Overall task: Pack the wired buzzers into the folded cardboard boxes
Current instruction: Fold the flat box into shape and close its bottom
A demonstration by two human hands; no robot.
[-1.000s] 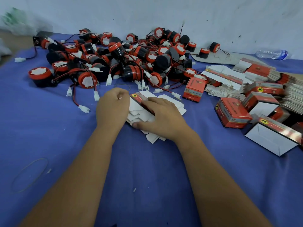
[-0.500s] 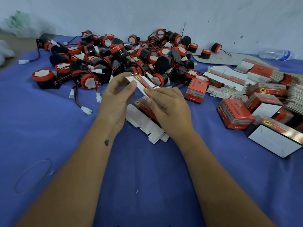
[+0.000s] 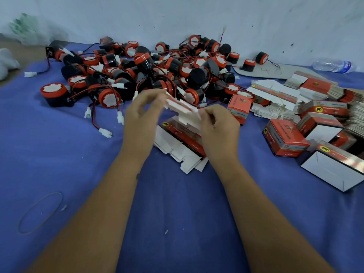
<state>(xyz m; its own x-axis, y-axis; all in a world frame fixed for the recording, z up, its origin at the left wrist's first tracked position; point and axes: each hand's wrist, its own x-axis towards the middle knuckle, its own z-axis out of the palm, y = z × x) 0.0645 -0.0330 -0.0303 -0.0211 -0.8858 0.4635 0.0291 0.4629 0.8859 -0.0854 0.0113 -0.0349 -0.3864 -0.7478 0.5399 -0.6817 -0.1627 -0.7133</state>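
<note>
Lifted off the stack, flat box pinched between left hand, right hand

- Blue cloth covering the table: matt, woven.
- Buzzers, upper centre: glossy black and red plastic.
- Folded boxes, right: glossy printed cardboard, matt white inside.
- Bottle, upper right: clear plastic.
</note>
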